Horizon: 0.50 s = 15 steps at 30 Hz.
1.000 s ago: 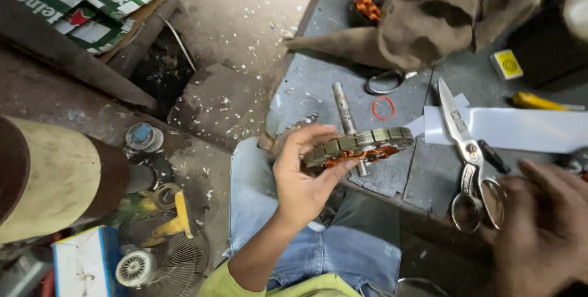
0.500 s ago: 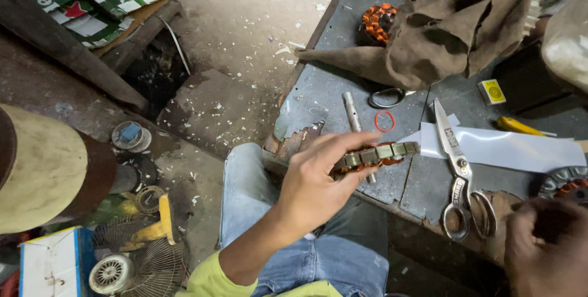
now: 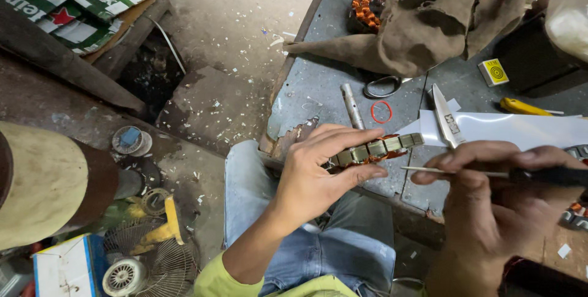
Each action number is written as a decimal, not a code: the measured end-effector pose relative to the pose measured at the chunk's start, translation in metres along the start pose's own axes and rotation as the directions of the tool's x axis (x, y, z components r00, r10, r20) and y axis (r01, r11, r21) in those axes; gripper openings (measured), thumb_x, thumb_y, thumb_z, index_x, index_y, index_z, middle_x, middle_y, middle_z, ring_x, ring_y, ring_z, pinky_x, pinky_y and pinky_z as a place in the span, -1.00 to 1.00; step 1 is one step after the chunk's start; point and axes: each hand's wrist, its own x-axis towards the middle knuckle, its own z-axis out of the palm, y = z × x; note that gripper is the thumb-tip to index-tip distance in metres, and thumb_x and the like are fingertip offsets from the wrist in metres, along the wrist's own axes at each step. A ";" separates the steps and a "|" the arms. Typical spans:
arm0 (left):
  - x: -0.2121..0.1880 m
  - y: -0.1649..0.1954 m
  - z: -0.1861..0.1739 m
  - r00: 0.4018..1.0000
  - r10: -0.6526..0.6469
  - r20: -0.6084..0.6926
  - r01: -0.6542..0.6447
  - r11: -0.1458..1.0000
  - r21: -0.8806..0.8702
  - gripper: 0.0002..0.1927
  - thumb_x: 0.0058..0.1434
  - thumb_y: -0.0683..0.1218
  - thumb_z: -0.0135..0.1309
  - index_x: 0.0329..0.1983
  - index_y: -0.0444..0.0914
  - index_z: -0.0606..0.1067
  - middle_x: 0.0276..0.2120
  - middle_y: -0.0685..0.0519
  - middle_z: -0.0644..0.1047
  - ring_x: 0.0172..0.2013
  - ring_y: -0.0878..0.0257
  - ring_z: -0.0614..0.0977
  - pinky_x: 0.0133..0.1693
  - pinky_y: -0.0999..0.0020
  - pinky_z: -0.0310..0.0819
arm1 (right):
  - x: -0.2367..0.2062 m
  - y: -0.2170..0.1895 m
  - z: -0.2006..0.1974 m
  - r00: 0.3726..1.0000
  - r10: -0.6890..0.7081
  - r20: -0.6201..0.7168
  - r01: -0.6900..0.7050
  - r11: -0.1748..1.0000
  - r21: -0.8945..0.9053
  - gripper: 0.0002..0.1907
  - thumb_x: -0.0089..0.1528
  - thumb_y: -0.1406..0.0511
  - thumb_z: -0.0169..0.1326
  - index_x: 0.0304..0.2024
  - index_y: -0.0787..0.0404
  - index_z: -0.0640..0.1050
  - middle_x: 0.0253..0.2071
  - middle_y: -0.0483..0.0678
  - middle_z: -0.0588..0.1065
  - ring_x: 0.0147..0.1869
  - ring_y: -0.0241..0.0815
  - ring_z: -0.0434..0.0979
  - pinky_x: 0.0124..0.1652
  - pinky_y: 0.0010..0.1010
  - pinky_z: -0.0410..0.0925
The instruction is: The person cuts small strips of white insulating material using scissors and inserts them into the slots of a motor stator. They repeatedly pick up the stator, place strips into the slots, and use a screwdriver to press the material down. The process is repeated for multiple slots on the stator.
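You wear a yellow-green short-sleeved top (image 3: 215, 277); its sleeve ends above the elbow, so your forearm is uncovered down to the bare left hand (image 3: 315, 177). Your faded light-blue denim jeans (image 3: 306, 254) are creased over both thighs, the fabric paler at the knees. Your bare right hand (image 3: 490, 202) has no glove, ring or watch, and its short fingernails are plain.

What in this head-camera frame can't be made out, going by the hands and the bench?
- Head view: the right hand covers the dark handle of the thin metal pick.
- The left hand hides the near side of the round copper-wound stator.
- The brown cloth covers most of a second orange-wound coil.
- The scissors show one blade only; the right hand hides their handles.
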 end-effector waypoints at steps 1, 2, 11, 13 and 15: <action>0.000 -0.001 0.000 1.000 0.013 -0.002 -0.013 1.000 -0.001 -0.50 0.08 -0.12 0.42 0.11 -0.22 0.60 -0.02 0.00 0.68 0.01 0.16 0.69 0.09 0.32 0.58 | 0.001 0.002 0.002 1.000 -0.005 0.014 0.005 1.000 -0.016 -0.64 0.55 0.44 0.08 0.20 0.14 0.16 -0.22 0.17 0.49 -0.26 -0.08 0.59 -0.12 -0.19 0.63; 0.000 -0.001 0.001 1.000 0.024 -0.005 -0.024 1.000 -0.003 -0.50 0.08 -0.13 0.41 0.11 -0.23 0.59 0.00 0.00 0.67 0.03 0.15 0.69 0.10 0.31 0.57 | 0.004 0.005 0.002 0.999 -0.010 0.042 0.012 0.999 -0.038 -0.64 0.56 0.42 0.08 0.20 0.14 0.16 -0.21 0.17 0.50 -0.26 -0.07 0.60 -0.13 -0.20 0.63; -0.003 -0.002 0.006 1.000 -0.019 -0.021 0.019 1.000 -0.022 -0.54 0.17 -0.06 0.37 0.14 -0.21 0.59 0.05 0.03 0.66 0.08 0.15 0.68 0.16 0.30 0.56 | 0.008 0.012 0.007 0.991 0.024 0.128 -0.001 0.984 -0.179 -0.62 0.51 0.52 0.13 0.09 0.21 0.16 -0.28 0.17 0.47 -0.32 -0.10 0.52 -0.22 -0.34 0.46; -0.004 -0.002 0.007 0.999 -0.026 -0.022 0.026 0.999 -0.023 -0.55 0.20 -0.06 0.36 0.15 -0.20 0.59 0.05 0.05 0.67 0.07 0.17 0.68 0.19 0.31 0.56 | 0.007 0.010 0.009 0.995 0.021 0.094 -0.007 0.989 -0.148 -0.62 0.50 0.50 0.14 0.08 0.20 0.18 -0.29 0.15 0.47 -0.33 -0.11 0.52 -0.24 -0.36 0.46; -0.005 -0.002 0.008 0.999 -0.030 -0.012 0.029 0.999 -0.021 -0.57 0.23 -0.07 0.36 0.16 -0.19 0.58 0.03 0.07 0.66 0.05 0.20 0.68 0.21 0.31 0.56 | 0.006 0.008 0.011 0.999 0.034 0.010 -0.033 0.997 -0.073 -0.62 0.52 0.46 0.18 0.10 0.20 0.19 -0.30 0.14 0.49 -0.35 -0.12 0.53 -0.27 -0.36 0.46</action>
